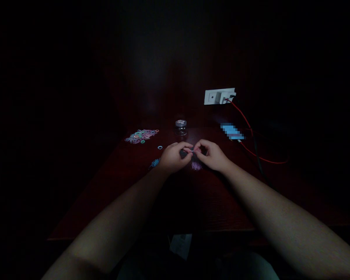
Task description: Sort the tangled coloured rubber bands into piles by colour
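My left hand and my right hand meet above the dark red table, both with fingers pinched. Between the fingertips runs a small, thin, pale band, held at both ends. A little purple pile of bands lies just below the hands. Partly behind my left wrist is a small blue pile. One light blue ring lies alone left of my left hand. Farther left, a larger heap of mixed-colour bands is spread out.
A small clear jar with a lid stands behind the hands. At the back right lies a phone with a red cable, which runs to a charger in the white wall socket. The table's front edge shows below.
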`<state>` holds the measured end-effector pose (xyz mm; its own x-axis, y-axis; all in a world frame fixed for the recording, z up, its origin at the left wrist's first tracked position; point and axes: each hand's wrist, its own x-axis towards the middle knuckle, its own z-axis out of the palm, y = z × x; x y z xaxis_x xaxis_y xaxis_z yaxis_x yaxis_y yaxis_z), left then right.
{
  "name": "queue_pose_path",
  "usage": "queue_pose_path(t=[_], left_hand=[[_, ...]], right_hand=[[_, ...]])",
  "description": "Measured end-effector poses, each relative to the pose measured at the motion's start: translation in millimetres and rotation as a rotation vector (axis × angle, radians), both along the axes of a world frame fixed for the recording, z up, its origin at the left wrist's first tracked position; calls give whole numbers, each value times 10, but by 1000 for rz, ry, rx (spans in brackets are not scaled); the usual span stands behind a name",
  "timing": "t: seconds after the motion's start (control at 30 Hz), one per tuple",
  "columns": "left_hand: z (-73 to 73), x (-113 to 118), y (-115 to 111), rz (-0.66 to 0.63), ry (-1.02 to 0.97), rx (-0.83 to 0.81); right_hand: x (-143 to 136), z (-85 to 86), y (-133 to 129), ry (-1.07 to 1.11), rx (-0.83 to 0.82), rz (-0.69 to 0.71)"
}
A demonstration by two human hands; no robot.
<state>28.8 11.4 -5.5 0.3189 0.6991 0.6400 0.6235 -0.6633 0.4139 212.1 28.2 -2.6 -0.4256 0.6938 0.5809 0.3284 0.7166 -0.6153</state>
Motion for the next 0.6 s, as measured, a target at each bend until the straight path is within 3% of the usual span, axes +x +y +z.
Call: queue_pose_path(t=[0.6], left_hand=[[5,0,-3,-6,-57,-41]], right_hand=[[0,25,-23,-47,5,-40]])
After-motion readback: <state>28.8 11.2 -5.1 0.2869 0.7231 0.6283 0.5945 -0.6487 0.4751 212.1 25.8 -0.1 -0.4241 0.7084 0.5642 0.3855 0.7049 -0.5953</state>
